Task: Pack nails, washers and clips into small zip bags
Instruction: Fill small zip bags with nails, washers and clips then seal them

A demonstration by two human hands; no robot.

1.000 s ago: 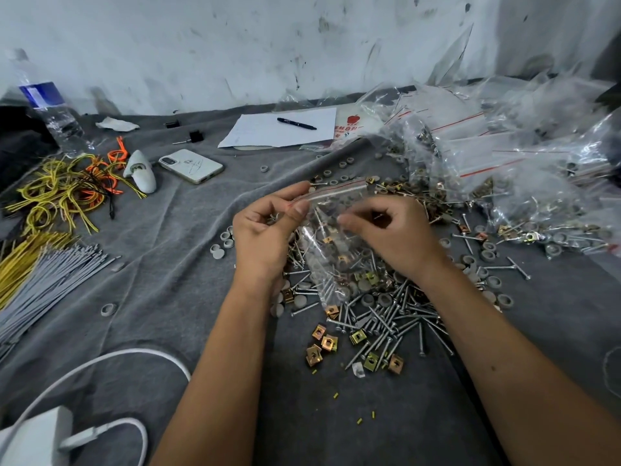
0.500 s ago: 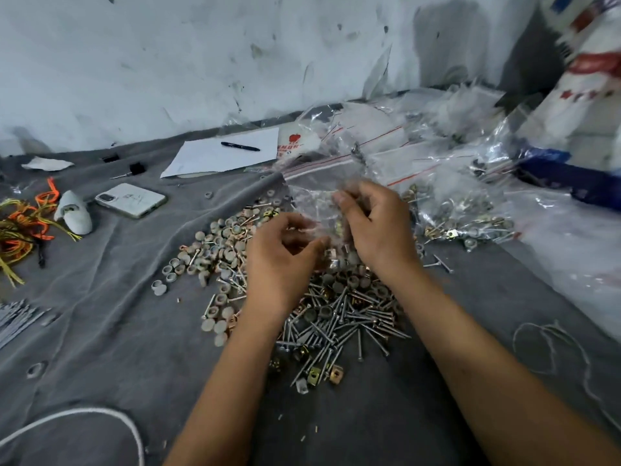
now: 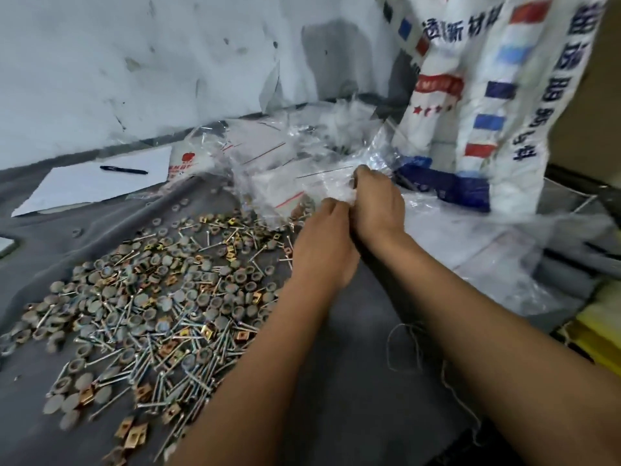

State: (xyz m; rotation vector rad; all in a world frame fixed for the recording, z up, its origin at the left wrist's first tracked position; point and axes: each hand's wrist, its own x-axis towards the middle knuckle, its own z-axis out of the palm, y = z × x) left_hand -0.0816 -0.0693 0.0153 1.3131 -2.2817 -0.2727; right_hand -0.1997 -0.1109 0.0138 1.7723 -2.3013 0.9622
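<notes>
Both hands, left (image 3: pixel 322 243) & right (image 3: pixel 376 203), pinch a filled small zip bag (image 3: pixel 316 186) at far-right stack of packed bags (image 3: pixel 268 153), loose nails/washers/clips (image 3: pixel 161 297) lying near-left; step: setting bag down; next needs release, fresh bag.

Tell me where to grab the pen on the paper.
Take the pen at mid-barrel with a pinch from above. It lies flat on the paper, running left to right, with bare sheet on both long sides, so the grip should close across its width.
</notes>
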